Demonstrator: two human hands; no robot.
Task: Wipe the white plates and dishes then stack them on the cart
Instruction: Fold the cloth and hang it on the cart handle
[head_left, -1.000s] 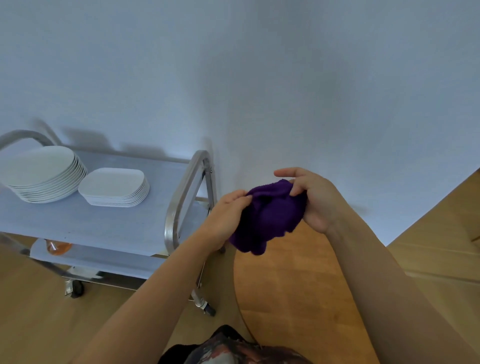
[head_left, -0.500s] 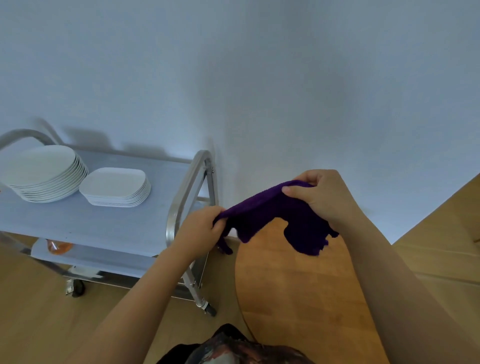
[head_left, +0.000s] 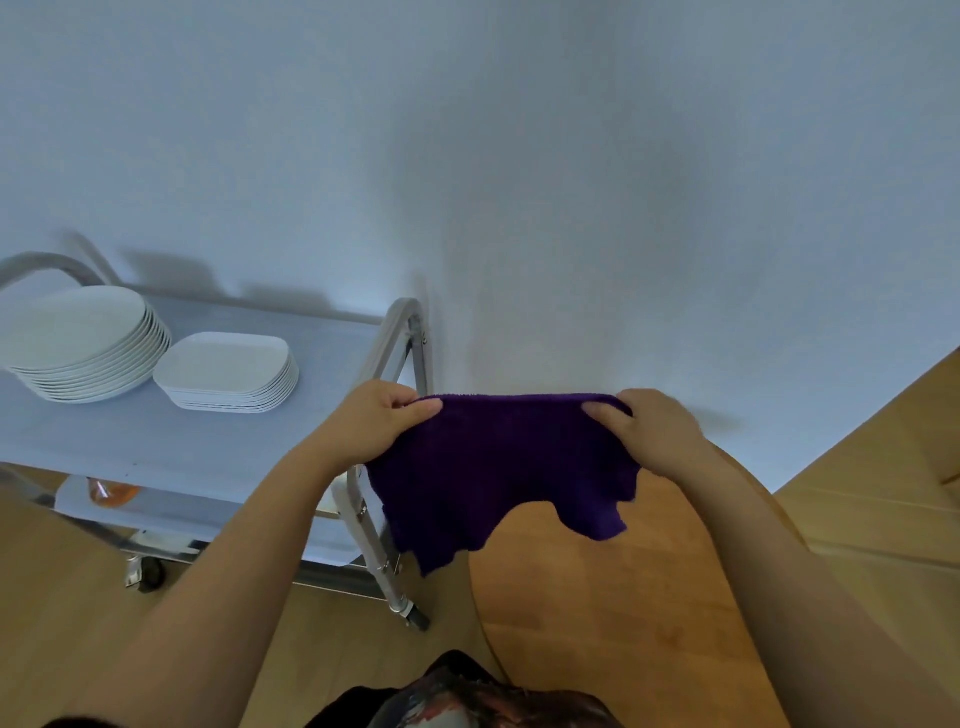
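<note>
A purple cloth hangs spread out in front of me, above the wooden table. My left hand pinches its upper left corner and my right hand pinches its upper right corner. To the left stands a metal cart. On its top shelf sit a stack of round white plates and, beside it, a stack of white rectangular dishes. Both hands are well to the right of the stacks.
A round wooden table lies below the cloth, its edge curving near the cart's right handle. An orange object sits on the cart's lower shelf. A pale wall fills the background; wooden floor runs underneath.
The cloth was bunched between both hands; my hands have moved apart and pulled it open, so it now hangs flat from its top edge.
</note>
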